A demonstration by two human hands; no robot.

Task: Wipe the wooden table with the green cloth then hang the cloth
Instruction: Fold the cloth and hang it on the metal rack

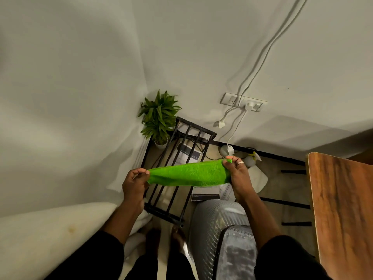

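The bright green cloth (188, 173) is stretched flat between both hands, held in the air above a black metal rack (177, 168) with several horizontal bars. My left hand (134, 183) pinches the cloth's left end. My right hand (237, 174), with a ring on one finger, pinches its right end. The wooden table (343, 203) lies at the right edge of the view, well apart from the cloth.
A potted green plant (159, 118) stands in the wall corner behind the rack. A wall socket (243, 102) with white cables hangs above it. Papers (207, 194) lie on the floor. A grey chair back (222, 235) sits below my right arm. A white mattress (50, 229) fills the left.
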